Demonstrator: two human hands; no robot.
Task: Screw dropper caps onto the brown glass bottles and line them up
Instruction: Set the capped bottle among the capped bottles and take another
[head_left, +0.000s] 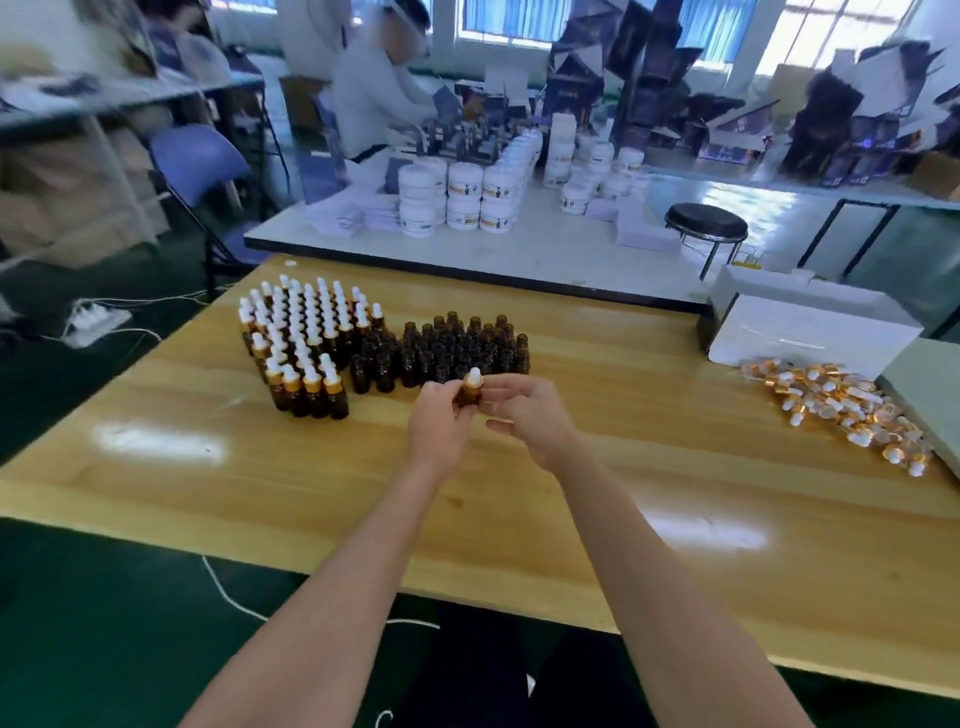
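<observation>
My left hand (441, 422) grips a small brown glass bottle (468, 400) above the wooden desk (311, 467), while my right hand (525, 411) pinches its white-bulbed gold dropper cap (474, 378). A crooked start could cross-thread it; a slip could topple the uncapped brown bottles (452, 348) just behind.

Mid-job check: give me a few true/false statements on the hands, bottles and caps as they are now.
The left hand grips a brown bottle. True.
The loose caps lie piled at the right of the table. True.
The right hand rests flat on the table. False: the right hand pinches the dropper cap on that bottle.
Every standing bottle is capped. False: the uncapped bottles stand right of the capped bottles.
</observation>
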